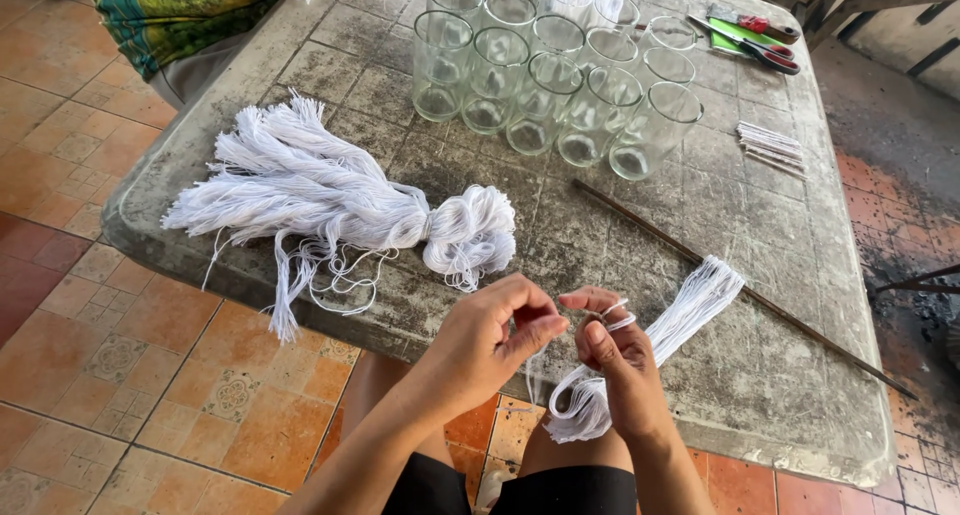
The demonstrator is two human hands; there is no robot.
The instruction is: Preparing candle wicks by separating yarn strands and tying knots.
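Between the two hands, just over the near edge of the table, a small bundle of white cotton strings point(640, 350) is held. The right hand point(618, 360) closes around the middle of this bundle, with some strands looped over its fingers; one end fans out onto the tabletop, the other end hangs down toward the lap. The left hand point(490, 340) pinches a single thin strand between thumb and fingertips, close to the right hand.

The strings look very light, soft and limp, so I judge they bend and slip apart easily. A firm grasp around the middle of the bundle seems the best place to keep them together, while one strand can only be taken with the fingertips.

Further left on the table lies a big hank of the same white string point(330, 200), tied at one point, with loose ends spreading like a tassel and some hanging over the edge. A long, thin, dark stick point(740, 290) lies diagonally just beyond the small bundle. Behind it stands a group of clear cylindrical glasses point(560, 70), close together and upright. Near them, to the right, lie a few short white sticks point(770, 145), and at the far side scissors with red handles point(755, 45). The stone table point(780, 385) is grey, rough and stained, with a pattern of squares.
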